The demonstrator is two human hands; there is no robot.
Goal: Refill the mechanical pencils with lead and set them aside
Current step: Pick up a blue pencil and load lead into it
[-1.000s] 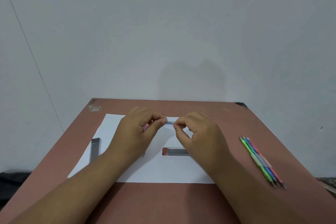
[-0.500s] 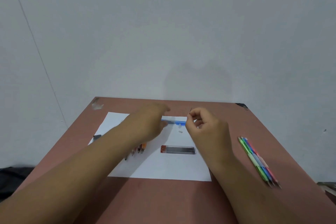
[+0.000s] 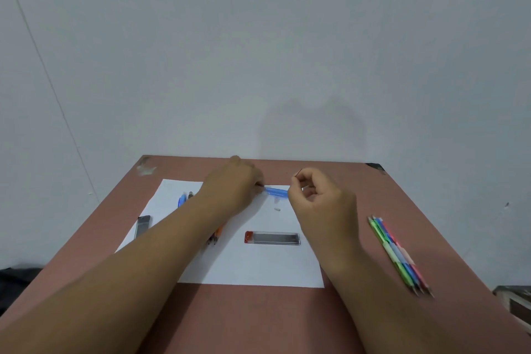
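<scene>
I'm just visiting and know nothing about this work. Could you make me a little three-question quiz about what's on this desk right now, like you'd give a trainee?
1. True or false: the left hand holds the blue pencil over the white paper.
2. What does the right hand pinch? A) an eraser B) a thin lead stick C) a coin
3. Fill in: the clear lead case with the red cap lies on the ____.

Key
1. True.
2. B.
3. Paper; it lies nearer the person than the pencil. The bundle of coloured pencils lies on the bare table to the right.
</scene>
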